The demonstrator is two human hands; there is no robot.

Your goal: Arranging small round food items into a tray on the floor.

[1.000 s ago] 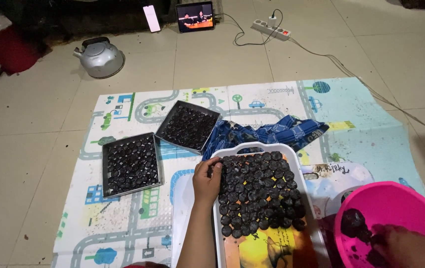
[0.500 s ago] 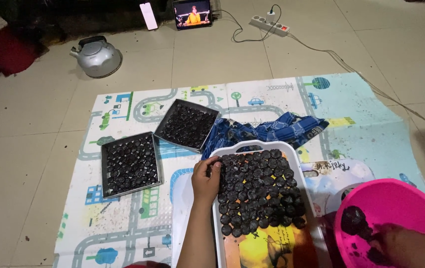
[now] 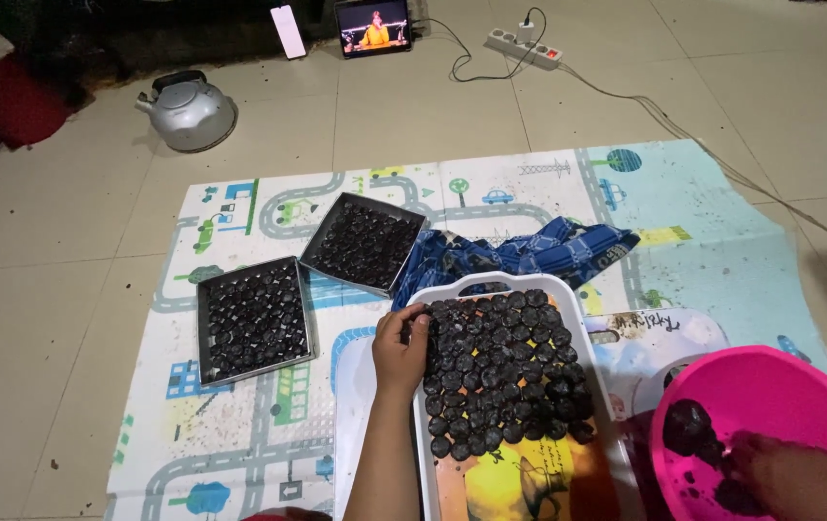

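At the left rim of the white tray [image 3: 568,289], the fingers [image 3: 417,320] of the left hand [image 3: 397,349] curl down onto the outermost dark round pieces [image 3: 500,371], pressed close together and touching the top-left rows; whether they pinch one piece I cannot tell. At about four o'clock from there, the right hand [image 3: 795,475] is sunk in the pink basin [image 3: 771,386], its fingers bent into a dark lump of the same stuff [image 3: 691,427]; their grip is partly cut off by the frame. Against the pictures from a second and half a second ago, almost nothing has shifted: the left hand rests at the same tray edge, the right sits in the basin as before, and the rows look no fuller, so the tray's lower part remains bare. Farther out, at ten and eleven o'clock, two filled metal trays [image 3: 254,316] lie on the road-printed mat [image 3: 240,444], a blue cloth [image 3: 529,253] just beyond the white tray, and a kettle [image 3: 189,111] sits well apart on the floor.
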